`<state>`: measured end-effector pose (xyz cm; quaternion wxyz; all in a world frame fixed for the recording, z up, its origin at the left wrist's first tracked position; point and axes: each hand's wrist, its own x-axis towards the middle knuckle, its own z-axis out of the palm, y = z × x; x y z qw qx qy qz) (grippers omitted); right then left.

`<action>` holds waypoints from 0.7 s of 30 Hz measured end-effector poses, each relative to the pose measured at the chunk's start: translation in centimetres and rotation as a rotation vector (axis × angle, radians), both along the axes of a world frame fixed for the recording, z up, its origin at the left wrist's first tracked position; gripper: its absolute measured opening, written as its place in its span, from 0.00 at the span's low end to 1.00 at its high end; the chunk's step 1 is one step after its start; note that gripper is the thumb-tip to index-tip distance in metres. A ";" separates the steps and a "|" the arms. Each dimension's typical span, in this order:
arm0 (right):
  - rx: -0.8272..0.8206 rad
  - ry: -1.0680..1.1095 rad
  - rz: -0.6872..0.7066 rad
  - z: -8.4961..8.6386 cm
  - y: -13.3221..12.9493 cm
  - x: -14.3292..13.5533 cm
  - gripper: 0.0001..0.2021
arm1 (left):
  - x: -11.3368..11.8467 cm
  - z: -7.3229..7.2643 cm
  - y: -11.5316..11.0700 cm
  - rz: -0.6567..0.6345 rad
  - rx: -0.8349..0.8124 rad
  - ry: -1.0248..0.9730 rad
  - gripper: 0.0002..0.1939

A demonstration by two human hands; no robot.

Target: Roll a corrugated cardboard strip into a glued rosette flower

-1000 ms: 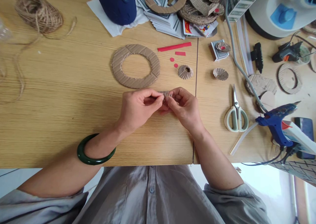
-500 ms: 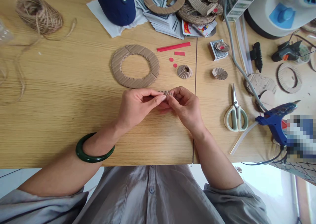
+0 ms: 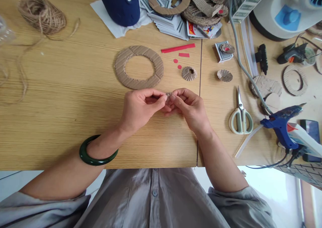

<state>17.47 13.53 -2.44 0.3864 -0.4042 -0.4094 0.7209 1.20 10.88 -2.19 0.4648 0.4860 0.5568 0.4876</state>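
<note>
Between my two hands is a small pleated cardboard strip [image 3: 168,94], mostly covered by fingers. My left hand [image 3: 142,107] pinches its left part with thumb and forefinger. Fingertips of my right hand [image 3: 188,107] close on its other end, nearly touching the left ones. Just beyond lies a flat cardboard ring [image 3: 120,67]. Right of the ring are a red strip [image 3: 178,48], a shorter red piece [image 3: 183,55], two small red dots [image 3: 175,61] and a pleated cardboard rosette [image 3: 189,73]. Another rosette [image 3: 224,75] rests further right.
Scissors [image 3: 240,115] and a blue glue gun [image 3: 281,122] with cables lie at the right. A grey cable [image 3: 241,60] crosses the table. Twine [image 3: 42,15] sits back left; a navy object [image 3: 123,8] and playing cards [image 3: 173,26] stand at the back.
The fingertips have shifted slightly along the pleated strip, and less of it shows between them. The whole view has moved a little; the loose items rest as before.
</note>
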 end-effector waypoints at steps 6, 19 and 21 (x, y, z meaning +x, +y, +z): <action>0.009 -0.009 0.019 0.0 0.0 0.0 0.19 | 0.1 -0.5 -0.1 0.028 0.035 0.030 0.03; 0.047 -0.078 -0.033 0.0 -0.4 -0.5 0.19 | 0.1 -0.4 -0.3 0.015 0.133 0.126 0.03; 0.053 -0.080 -0.032 0.0 -0.5 -0.5 0.20 | 0.1 -0.3 -0.3 0.013 0.125 0.122 0.03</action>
